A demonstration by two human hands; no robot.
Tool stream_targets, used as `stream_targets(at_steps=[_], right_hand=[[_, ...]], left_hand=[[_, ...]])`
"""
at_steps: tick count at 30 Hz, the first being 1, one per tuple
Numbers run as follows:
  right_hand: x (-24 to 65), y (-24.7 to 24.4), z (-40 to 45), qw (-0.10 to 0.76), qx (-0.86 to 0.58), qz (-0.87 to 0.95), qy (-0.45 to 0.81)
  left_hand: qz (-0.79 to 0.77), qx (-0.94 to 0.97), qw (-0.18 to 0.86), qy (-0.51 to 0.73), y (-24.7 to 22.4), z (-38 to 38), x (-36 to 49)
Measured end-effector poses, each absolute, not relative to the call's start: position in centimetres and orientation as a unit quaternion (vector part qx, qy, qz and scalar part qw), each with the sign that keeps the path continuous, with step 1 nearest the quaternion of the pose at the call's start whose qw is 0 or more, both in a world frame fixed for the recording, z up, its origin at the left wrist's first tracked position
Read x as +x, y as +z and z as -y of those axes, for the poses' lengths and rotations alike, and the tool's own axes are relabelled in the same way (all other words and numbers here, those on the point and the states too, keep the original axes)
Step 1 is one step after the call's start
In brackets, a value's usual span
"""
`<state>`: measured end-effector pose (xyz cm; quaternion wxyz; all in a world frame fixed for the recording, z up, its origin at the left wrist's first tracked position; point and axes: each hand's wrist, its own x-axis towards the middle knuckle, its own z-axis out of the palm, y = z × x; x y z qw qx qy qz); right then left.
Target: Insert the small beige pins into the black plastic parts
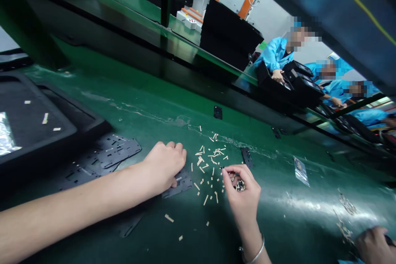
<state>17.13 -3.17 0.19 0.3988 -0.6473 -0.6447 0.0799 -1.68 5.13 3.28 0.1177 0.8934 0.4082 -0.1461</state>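
My left hand (163, 166) lies palm down with its fingertips on a black perforated sheet (182, 185), and nothing shows held in it. My right hand (243, 192), a metal bangle (255, 253) on its wrist, pinches a small bunch of tiny parts (239, 186) between its fingers. The bunch is partly hidden by those fingers. Many small beige strips (208, 169) lie scattered on the green belt (148, 119) between my hands. More black perforated sheets (119, 152) lie to the left of my left hand.
A black foam tray (37, 119) sits at the left. A small clear bag (301, 171) lies to the right, near a co-worker's hand (373, 247). Beyond a black-and-green rail, several people in blue smocks (276, 55) work beside stacked black boxes (230, 33).
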Motion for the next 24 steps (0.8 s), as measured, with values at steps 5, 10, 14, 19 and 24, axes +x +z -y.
stream_targets(at_steps=[5,10,14,19,24], right_hand=[[17.1,-0.1,3.2,0.398,-0.661,0.628,0.096],[16.7,0.1,3.4,0.451,-0.636,0.591,0.206],[16.1,0.4,3.4,0.492,-0.563,0.593,0.299],[15.9,0.2,3.6,0.507,-0.556,0.564,0.34],[16.2,-0.1,3.7,0.552,-0.588,0.489,0.331]], left_hand=[[-0.389,0.893,0.177,-0.142,3.2,-6.5,-2.3],[-0.401,0.875,0.27,0.027,2.4,-6.4,-2.3],[-0.337,0.843,0.401,0.127,1.1,-5.5,-1.4],[-0.326,0.722,0.575,0.202,0.4,-4.4,0.0],[-0.319,0.599,0.698,0.228,0.5,-2.9,0.8]])
